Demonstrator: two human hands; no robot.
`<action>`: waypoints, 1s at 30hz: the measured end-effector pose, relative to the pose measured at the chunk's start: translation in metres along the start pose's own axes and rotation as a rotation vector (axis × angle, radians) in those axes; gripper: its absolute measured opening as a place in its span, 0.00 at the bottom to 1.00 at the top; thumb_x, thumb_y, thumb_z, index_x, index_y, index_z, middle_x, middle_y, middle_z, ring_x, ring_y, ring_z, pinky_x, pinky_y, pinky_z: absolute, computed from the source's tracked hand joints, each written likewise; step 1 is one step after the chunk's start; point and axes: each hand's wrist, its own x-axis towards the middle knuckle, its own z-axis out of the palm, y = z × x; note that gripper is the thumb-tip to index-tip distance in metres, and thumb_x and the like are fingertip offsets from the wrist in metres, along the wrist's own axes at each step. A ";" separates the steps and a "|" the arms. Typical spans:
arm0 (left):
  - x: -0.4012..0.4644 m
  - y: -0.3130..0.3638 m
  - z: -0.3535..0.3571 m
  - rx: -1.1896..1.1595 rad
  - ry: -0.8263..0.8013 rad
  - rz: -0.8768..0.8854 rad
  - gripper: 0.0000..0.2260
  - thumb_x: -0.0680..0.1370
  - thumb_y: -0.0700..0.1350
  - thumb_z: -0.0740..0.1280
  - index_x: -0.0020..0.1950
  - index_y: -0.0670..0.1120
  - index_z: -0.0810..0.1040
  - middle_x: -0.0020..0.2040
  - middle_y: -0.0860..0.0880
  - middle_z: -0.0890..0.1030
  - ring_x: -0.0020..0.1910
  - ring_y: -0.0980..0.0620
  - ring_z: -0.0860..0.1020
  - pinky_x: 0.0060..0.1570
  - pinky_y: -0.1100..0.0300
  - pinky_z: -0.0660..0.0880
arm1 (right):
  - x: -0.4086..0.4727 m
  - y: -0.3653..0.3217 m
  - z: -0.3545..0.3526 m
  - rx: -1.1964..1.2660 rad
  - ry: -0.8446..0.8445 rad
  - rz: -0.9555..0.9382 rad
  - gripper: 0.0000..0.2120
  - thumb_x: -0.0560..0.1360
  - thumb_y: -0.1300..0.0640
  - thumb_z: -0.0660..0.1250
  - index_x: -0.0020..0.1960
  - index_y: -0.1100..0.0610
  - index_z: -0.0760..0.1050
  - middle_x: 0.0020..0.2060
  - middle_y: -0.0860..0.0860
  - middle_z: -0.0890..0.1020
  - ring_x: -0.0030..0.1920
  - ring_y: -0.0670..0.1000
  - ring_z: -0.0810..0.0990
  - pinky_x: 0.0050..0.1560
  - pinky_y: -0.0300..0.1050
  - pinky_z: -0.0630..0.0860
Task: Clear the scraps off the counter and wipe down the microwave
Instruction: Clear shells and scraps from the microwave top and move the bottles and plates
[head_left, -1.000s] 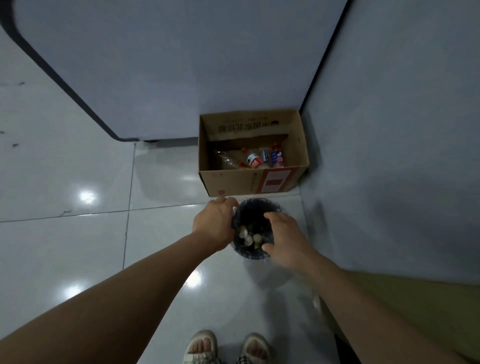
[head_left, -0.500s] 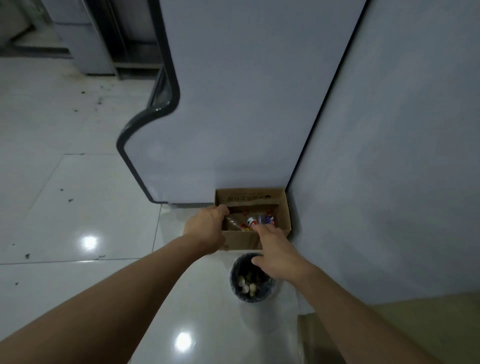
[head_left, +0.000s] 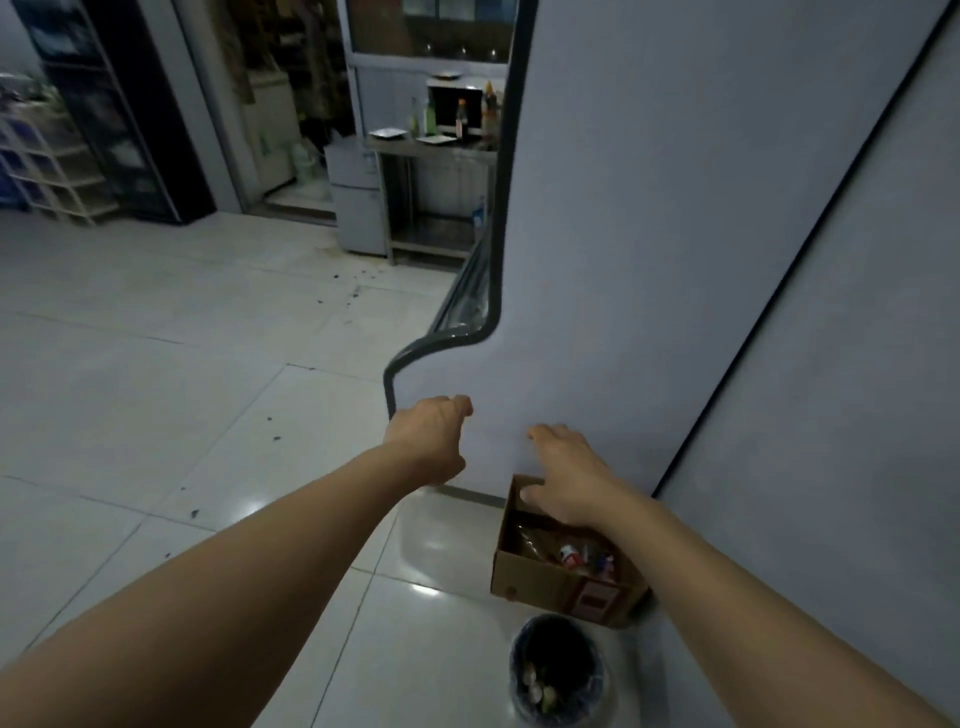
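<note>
Scraps sit in lined bin on floor, beside cardboard box. Left hand & right hand hang above, fingers loose, holding nothing.

Both forearms are bare to the elbow, with no sleeves, watch or rings visible.

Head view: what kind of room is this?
Probably a shop or canteen back kitchen: a microwave and sauce bottles on a steel counter, tiled floor, and a bin holding scraps.
</note>
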 end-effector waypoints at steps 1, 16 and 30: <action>-0.002 -0.009 -0.008 0.006 0.017 -0.022 0.27 0.72 0.43 0.71 0.69 0.50 0.65 0.64 0.48 0.74 0.60 0.46 0.75 0.57 0.53 0.73 | 0.003 -0.011 -0.005 -0.014 -0.003 -0.020 0.31 0.75 0.54 0.67 0.73 0.56 0.56 0.68 0.54 0.64 0.68 0.55 0.62 0.67 0.49 0.65; -0.016 -0.209 -0.122 -0.039 0.158 -0.179 0.26 0.74 0.48 0.69 0.70 0.48 0.65 0.66 0.47 0.73 0.63 0.46 0.73 0.58 0.52 0.72 | 0.098 -0.210 -0.029 -0.110 0.042 -0.174 0.35 0.73 0.51 0.69 0.74 0.55 0.56 0.72 0.53 0.60 0.72 0.55 0.59 0.69 0.50 0.64; 0.052 -0.385 -0.205 -0.073 0.171 -0.152 0.26 0.73 0.48 0.70 0.69 0.49 0.66 0.64 0.48 0.74 0.60 0.46 0.74 0.58 0.52 0.73 | 0.225 -0.369 -0.031 -0.089 0.103 -0.143 0.35 0.75 0.51 0.67 0.75 0.55 0.53 0.72 0.54 0.59 0.72 0.56 0.58 0.70 0.52 0.63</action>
